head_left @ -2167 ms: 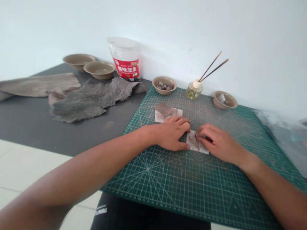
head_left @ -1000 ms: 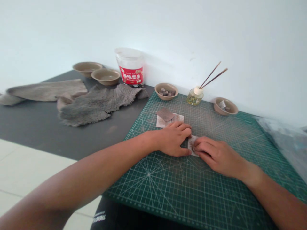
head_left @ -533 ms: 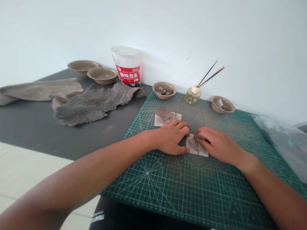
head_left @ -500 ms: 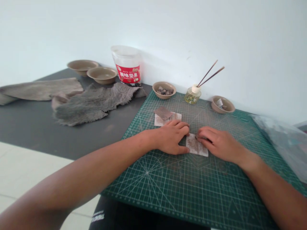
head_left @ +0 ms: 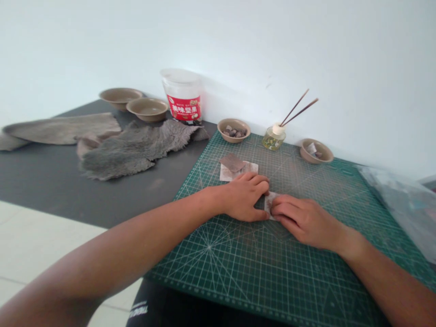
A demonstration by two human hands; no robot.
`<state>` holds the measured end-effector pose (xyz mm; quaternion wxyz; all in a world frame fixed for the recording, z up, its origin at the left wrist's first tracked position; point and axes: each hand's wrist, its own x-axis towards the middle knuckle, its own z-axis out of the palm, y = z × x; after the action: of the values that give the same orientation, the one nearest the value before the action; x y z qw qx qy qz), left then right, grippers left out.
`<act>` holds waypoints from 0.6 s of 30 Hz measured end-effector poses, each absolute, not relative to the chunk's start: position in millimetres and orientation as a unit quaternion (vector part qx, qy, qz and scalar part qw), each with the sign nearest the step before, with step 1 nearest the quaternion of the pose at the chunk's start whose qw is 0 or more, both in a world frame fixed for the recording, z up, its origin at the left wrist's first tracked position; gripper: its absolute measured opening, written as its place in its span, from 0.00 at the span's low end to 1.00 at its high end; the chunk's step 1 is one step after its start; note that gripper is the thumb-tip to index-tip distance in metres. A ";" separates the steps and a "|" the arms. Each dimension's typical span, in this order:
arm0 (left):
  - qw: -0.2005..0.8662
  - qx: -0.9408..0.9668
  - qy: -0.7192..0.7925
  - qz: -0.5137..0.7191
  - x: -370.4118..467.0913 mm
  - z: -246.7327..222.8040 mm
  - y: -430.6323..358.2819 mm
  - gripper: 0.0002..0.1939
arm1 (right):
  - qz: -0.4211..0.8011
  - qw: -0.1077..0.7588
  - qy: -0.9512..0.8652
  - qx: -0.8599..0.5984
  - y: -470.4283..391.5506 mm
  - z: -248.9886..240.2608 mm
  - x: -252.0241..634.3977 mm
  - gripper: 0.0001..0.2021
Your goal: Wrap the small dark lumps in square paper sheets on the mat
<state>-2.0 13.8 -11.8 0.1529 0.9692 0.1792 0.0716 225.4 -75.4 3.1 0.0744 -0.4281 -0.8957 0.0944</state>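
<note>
A whitish square sheet with brown smudges (head_left: 269, 200), perhaps sandpaper seen from its worn side, lies on the green cutting mat (head_left: 218, 277). My left hand (head_left: 245, 196) rests at the sheet's left edge, thumb and index finger apart, tips touching it. Over the sheet's right part is my right hand (head_left: 304, 220), fingers pinched together and pressed down; whatever sits between the fingertips is hidden. Beyond my left hand lie another stained whitish sheet (head_left: 251, 168) and a brown sheet (head_left: 232, 162) overlapping it.
Along the wall stand a bowl of small stones (head_left: 234, 131), a reed diffuser (head_left: 273, 137) and a bowl with small pieces (head_left: 316, 151). Grey hide-like cloth (head_left: 129, 150), two tan bowls (head_left: 147, 109) and a red-labelled tub (head_left: 184, 97) occupy the left. Clear plastic (head_left: 402, 200) lies right.
My right hand has slid toward me and slightly left over the sheet, covering more of it. My left hand stays at the sheet's edge. The view has shifted slightly.
</note>
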 end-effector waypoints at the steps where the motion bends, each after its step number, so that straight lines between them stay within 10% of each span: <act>1: 0.153 0.969 0.179 0.071 -2.0 -11.8 13.9 0.27 | 0.087 0.084 -0.891 -0.438 -74.7 2.5 224.5 0.09; 18: 0.155 0.969 0.183 0.064 -2.7 -10.7 13.6 0.28 | 0.129 0.124 -0.838 -0.516 -69.8 0.1 232.2 0.04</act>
<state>-2.7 13.6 -10.7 0.1550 0.9688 0.1827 0.0636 232.2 -69.8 0.1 0.1239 -0.5161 -0.8376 0.1291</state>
